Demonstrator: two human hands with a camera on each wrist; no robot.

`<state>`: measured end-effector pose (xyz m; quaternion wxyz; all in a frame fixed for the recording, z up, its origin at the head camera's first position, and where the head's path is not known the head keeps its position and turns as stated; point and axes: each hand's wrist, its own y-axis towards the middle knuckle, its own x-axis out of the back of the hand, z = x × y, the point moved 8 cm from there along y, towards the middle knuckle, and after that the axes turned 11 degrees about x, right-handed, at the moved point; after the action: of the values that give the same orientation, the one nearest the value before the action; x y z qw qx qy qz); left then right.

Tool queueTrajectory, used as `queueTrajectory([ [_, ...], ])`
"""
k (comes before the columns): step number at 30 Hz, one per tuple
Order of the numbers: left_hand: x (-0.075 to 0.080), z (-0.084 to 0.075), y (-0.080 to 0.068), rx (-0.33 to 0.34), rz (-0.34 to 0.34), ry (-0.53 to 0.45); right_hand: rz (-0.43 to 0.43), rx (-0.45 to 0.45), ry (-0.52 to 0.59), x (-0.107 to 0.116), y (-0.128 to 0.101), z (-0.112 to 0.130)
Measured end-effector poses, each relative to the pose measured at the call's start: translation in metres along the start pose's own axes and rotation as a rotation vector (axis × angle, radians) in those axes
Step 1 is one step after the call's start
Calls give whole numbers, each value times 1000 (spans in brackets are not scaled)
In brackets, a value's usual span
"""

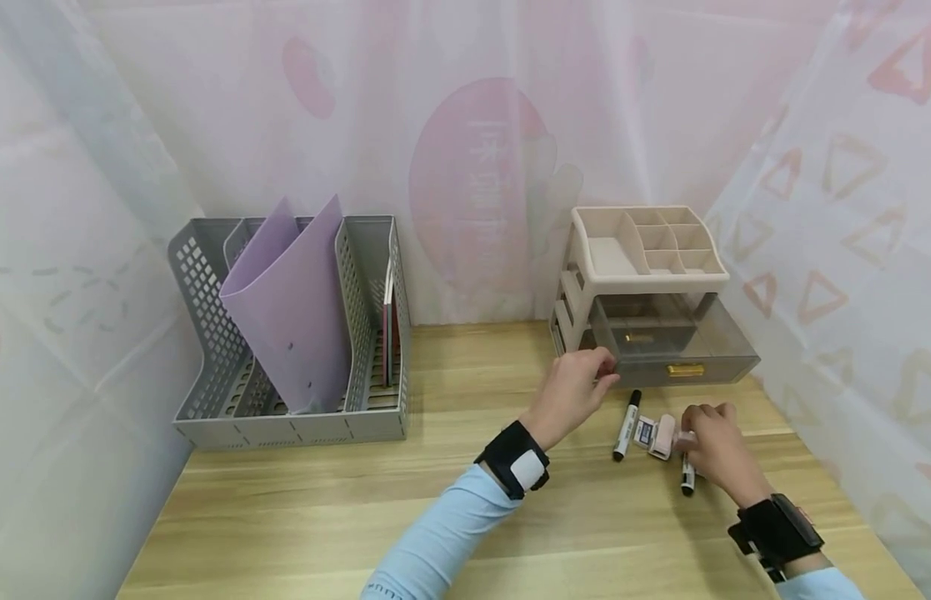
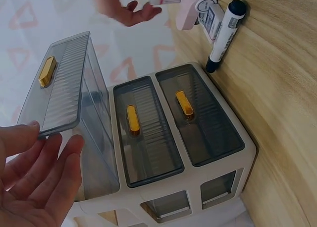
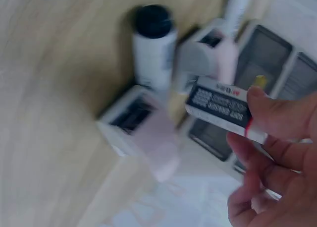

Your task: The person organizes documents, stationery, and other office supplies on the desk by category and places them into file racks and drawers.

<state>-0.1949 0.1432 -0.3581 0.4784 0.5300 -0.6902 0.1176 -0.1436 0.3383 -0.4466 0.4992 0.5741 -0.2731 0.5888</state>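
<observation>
My left hand [image 1: 573, 392] pinches the side edge of the clear grey top drawer [image 1: 723, 337], which is pulled out of the beige organizer. In the left wrist view the thumb lies on the drawer's front [image 2: 64, 88] and the fingers are behind its edge. Between thumb and forefinger, my right hand [image 1: 716, 446] holds an eraser [image 3: 220, 108] in a dark-and-white sleeve. Below it on the table are two pink-and-white small items [image 3: 153, 133] and a marker [image 3: 154, 48]. A second eraser [image 1: 645, 432] with a blue label and another marker [image 1: 626, 427] lie left of that hand.
The organizer's divided top tray [image 1: 611, 254] is above the drawers. On the left stands a grey perforated file rack [image 1: 285, 431] with a purple folder [image 1: 292, 325] and some thin booklets [image 1: 388, 329]. Patterned curtains [image 1: 480, 167] surround the wooden table [image 1: 465, 517].
</observation>
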Motion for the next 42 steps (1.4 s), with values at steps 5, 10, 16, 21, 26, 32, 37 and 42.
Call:
queueTrajectory([
  [5,0,-1,1,-8,-16,-15,-54,-52,75,27,1,15],
  [10,0,-3,3,-21,-18,-8,-194,51,218,62,9,38],
  [16,-1,-5,6,-34,-29,9,-303,93,510,84,28,40],
  [21,-5,-7,6,-36,-18,10,-409,28,471,135,50,68],
  [26,-6,-10,6,-49,-16,-14,-420,-54,456,150,76,54],
  [32,-7,-4,6,-17,-8,-28,-281,-75,399,130,113,42],
  [37,-6,0,3,-7,-14,-44,-77,-33,345,99,134,42],
  [42,-3,1,3,-15,-31,-42,140,31,357,73,149,48],
])
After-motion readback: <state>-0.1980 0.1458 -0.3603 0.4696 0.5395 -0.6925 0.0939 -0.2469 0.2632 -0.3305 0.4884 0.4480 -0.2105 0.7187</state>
